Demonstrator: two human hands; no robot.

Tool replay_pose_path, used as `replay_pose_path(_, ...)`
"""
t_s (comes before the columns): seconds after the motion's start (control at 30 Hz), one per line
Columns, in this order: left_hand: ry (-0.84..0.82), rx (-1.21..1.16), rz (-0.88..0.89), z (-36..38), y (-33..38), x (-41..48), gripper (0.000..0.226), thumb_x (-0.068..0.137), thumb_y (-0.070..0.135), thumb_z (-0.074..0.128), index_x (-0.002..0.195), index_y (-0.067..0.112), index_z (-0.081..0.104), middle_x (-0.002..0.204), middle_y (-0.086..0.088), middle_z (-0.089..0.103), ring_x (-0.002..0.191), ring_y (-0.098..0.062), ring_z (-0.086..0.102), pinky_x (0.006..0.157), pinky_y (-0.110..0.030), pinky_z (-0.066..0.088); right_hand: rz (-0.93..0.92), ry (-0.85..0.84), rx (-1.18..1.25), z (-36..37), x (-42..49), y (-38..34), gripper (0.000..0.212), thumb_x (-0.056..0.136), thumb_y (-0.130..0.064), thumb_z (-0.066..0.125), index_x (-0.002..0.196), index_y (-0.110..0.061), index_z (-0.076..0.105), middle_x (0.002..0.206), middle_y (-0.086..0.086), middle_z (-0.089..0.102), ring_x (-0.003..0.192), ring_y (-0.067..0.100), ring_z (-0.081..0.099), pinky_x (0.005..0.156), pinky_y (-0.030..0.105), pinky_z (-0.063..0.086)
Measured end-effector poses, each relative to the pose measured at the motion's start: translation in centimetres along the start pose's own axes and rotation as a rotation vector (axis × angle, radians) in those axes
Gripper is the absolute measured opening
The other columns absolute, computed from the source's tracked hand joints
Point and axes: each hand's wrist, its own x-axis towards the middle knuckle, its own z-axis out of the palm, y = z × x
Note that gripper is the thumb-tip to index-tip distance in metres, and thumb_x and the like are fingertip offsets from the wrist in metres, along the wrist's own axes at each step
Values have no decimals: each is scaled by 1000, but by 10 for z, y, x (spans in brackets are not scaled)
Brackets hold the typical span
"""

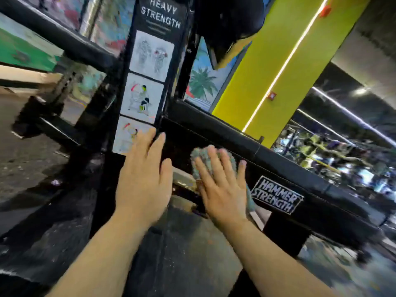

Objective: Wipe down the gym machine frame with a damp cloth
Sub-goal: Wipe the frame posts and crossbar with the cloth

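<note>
Bracing on the upright post (108,133) of the black painted steel machine frame (289,168), the left hand (143,179) lies flat with its fingers straight. Their tips rest on the lower edge of the white illustrated instruction placard (147,78) and hold nothing. Just to the right, the right hand (222,189) is spread wide, its straight fingers pressing the bunched grey-green textured cloth (198,155) against the face of the frame's horizontal beam, close to where the beam meets the post. Cloth shows above the fingertips and past the outer edge of the palm. Further right on the same beam sits the black-and-white "Hammer Strength" sticker (276,195), and behind it rises a bright yellow pillar (267,61).

The wiping step looks to be under way, with the cloth working the beam near the joint. The next move probably calls for sliding the cloth rightward along the beam with steady flat pressure. The palm should stay over the cloth so it does not bunch or slip out.
</note>
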Motion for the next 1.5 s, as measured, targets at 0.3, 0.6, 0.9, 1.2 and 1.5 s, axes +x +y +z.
replay_pose_path(0.3, 35, -67, 14, -6, -13, -1, 57, 90, 32, 28, 139, 7, 42, 146, -12, 39, 133, -25, 36, 104, -36, 27, 335, 181, 87, 3, 79, -93, 55, 100, -32, 24, 151, -18, 8, 151, 12, 18, 146, 32, 1, 114, 54, 1)
replay_pose_path(0.6, -3, -25, 95, 19, -4, -20, 52, 92, 30, 32, 138, 8, 44, 147, -14, 37, 139, -33, 25, 108, -48, 27, 572, -29, 101, -6, -23, 7, 63, 99, -49, 11, 151, -20, -10, 155, 0, -29, 146, 21, -19, 116, 39, -15)
replay_pose_path(0.9, 87, -243, -80, 26, 15, -22, 55, 91, 30, 29, 140, 8, 40, 149, -15, 33, 139, -29, 25, 110, -34, 18, 29, -20, -28, 2, 35, -37, 67, 94, -45, 32, 152, -27, 2, 158, 5, -14, 145, 21, -20, 116, 52, -11)
replay_pose_path(1.2, -49, -226, 100, 69, 45, -42, 50, 94, 29, 30, 137, 8, 45, 152, -14, 27, 143, -27, 13, 116, -35, 2, 657, 149, 104, 7, 3, -4, 58, 104, -43, 8, 153, -17, -6, 158, 12, -2, 145, 17, -22, 117, 41, -12)
replay_pose_path(1.5, -193, -111, 355, 124, 109, -71, 54, 93, 34, 32, 137, 6, 46, 150, -14, 31, 142, -28, 18, 114, -41, 11, 752, 92, 182, -1, -116, 120, 64, 88, -15, 23, 151, -4, 16, 157, 5, -4, 145, 11, -16, 117, 53, 7)
